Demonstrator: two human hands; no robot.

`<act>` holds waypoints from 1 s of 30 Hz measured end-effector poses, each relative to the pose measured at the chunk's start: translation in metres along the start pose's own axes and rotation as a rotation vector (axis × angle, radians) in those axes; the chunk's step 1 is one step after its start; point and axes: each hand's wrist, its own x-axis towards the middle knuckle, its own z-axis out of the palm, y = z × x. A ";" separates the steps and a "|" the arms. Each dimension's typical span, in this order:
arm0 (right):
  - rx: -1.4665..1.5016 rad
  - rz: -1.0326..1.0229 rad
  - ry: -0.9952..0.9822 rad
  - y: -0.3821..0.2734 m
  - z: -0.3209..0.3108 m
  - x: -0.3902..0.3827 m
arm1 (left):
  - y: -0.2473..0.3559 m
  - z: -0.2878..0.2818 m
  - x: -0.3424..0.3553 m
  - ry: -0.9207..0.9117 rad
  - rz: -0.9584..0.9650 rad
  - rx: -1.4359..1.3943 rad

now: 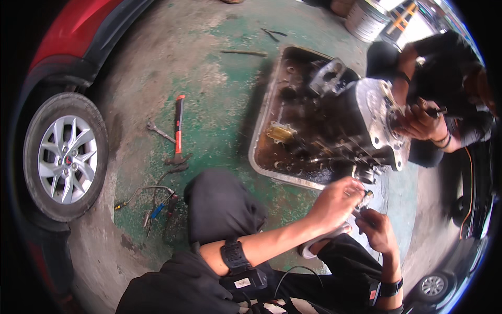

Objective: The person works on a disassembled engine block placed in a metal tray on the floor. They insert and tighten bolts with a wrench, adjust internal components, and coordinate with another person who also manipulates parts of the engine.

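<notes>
My left hand point(339, 201), fingers pinched, holds a small metal part point(367, 195) at the near right corner of an oily metal tray point(255, 146). Just below it, my right hand point(379, 233) is closed around a slim dark piece point(358, 213), too small to identify. A large metal housing point(367, 112) rests tilted in the tray, with a smaller casting point(325, 78) and a yellowish bracket point(281, 132) beside it. A co-worker's hand point(424, 120) grips a dark shaft-like piece at the housing's right side.
A co-worker point(452, 63) crouches at the right. Left of the tray lie a hammer point(179, 125), a wrench point(162, 133) and several hand tools point(157, 209); pliers point(272, 34) lie farther back. A red car's wheel point(65, 157) is at left, buckets point(366, 23) at back, a dark car point(444, 285) at right.
</notes>
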 end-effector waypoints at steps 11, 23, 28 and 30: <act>0.122 -0.108 0.310 0.012 0.003 -0.013 | 0.022 -0.024 -0.011 0.178 0.037 -0.073; 0.468 -0.012 0.173 0.024 0.006 -0.011 | 0.013 -0.039 -0.018 0.009 0.171 -0.212; 0.492 0.026 0.137 0.016 0.010 -0.004 | 0.023 -0.042 -0.014 0.063 -0.050 -0.029; 0.445 -0.027 0.131 0.012 0.011 -0.002 | 0.025 -0.044 -0.013 0.094 -0.179 -0.038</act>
